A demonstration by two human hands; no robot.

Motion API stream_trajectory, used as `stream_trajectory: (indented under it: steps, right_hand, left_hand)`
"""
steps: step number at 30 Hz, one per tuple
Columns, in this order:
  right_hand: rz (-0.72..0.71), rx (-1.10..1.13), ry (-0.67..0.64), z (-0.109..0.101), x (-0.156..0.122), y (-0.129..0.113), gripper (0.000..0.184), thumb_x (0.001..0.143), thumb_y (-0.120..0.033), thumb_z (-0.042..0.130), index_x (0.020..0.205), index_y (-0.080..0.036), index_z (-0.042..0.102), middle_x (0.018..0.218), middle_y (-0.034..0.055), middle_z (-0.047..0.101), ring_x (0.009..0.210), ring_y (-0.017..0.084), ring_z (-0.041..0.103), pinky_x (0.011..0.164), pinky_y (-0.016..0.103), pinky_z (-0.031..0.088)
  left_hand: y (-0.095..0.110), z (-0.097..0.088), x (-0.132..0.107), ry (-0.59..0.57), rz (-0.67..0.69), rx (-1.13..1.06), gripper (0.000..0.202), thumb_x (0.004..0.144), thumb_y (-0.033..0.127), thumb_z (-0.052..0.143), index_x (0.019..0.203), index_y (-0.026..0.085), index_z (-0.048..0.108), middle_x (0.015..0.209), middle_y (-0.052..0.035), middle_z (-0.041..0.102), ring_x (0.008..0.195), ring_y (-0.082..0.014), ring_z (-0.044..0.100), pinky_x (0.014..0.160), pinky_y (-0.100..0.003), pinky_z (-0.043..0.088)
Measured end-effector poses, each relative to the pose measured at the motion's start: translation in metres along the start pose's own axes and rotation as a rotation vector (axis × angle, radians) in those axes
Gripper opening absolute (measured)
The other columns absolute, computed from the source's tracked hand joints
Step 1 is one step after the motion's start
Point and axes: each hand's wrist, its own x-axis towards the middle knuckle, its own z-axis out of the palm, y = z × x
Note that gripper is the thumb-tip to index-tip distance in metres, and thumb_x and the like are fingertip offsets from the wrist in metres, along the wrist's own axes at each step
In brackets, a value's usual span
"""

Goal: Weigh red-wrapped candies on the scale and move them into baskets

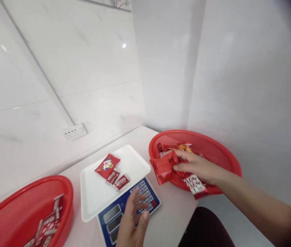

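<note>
My right hand [195, 166], closed on a red snack packet [164, 168], is over the near left rim of the right-hand red basket [219, 151]. A red-and-white checked packet [194, 185] shows just below this hand; whether the fingers also grip it I cannot tell. My left hand [135, 216] hangs above the blue keypad of a weighing scale [113, 214], fingers apart and holding nothing. On the scale's white tray [94, 192] lie a larger red packet [107, 164] and two small dark red packets [122, 181], close together.
Another red basket [67, 192] stands at the lower left with several dark red packets [49, 226] inside. Behind the white table [171, 202] rises a marbled wall with a socket plate [75, 131]. A pale panel closes off the right side. My dark-clothed knee [207, 228] shows at the table's front edge.
</note>
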Motion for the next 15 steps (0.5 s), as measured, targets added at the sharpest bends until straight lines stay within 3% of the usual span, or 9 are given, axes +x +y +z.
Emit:
stream_trajectory:
  steps: [2,4,8,11,15]
  right_hand:
    - [0.013,0.028,-0.108,0.029,-0.009,0.01,0.032,0.072,-0.019,0.058,0.104,-0.022,0.058,0.101,0.0032,0.067,0.098,0.023,0.061,0.087,0.037,0.046]
    - [0.048,0.008,-0.207,0.056,-0.016,0.023,0.038,0.072,-0.018,0.058,0.11,-0.022,0.057,0.104,0.0045,0.066,0.097,0.024,0.061,0.086,0.038,0.046]
    - [0.052,0.038,-0.19,0.088,-0.021,0.05,0.041,0.074,-0.021,0.057,0.115,-0.022,0.055,0.111,0.0066,0.063,0.1,0.024,0.059,0.088,0.039,0.046]
    - [0.073,0.077,-0.095,0.088,-0.022,0.058,0.036,0.074,-0.029,0.06,0.11,-0.022,0.058,0.105,0.0066,0.065,0.097,0.024,0.06,0.086,0.04,0.047]
    - [0.013,0.11,0.208,0.055,-0.024,0.048,0.031,0.076,-0.038,0.059,0.102,-0.022,0.06,0.096,0.0053,0.065,0.088,0.021,0.061,0.081,0.038,0.049]
  left_hand:
    - [0.006,0.009,0.0,-0.087,-0.078,-0.182,0.058,0.075,0.05,0.06,0.123,0.022,0.044,0.111,-0.0135,0.059,0.088,-0.0216,0.061,0.066,-0.03,0.053]
    - [0.01,0.013,0.0,-0.134,-0.138,-0.275,0.053,0.075,0.05,0.06,0.118,0.021,0.046,0.104,-0.0114,0.06,0.08,-0.0192,0.061,0.058,-0.027,0.051]
    - [0.01,0.004,-0.005,-0.099,-0.167,-0.255,0.037,0.075,0.044,0.063,0.099,0.018,0.053,0.077,-0.0032,0.062,0.061,-0.0112,0.056,0.05,-0.021,0.046]
    - [0.006,-0.007,-0.011,-0.003,-0.209,-0.216,0.043,0.069,0.047,0.068,0.096,0.018,0.053,0.078,-0.0036,0.064,0.06,-0.0122,0.057,0.048,-0.022,0.046]
    - [0.001,-0.021,-0.014,0.063,-0.307,-0.221,0.047,0.063,0.05,0.072,0.092,0.018,0.055,0.072,-0.0015,0.065,0.054,-0.0116,0.057,0.046,-0.023,0.046]
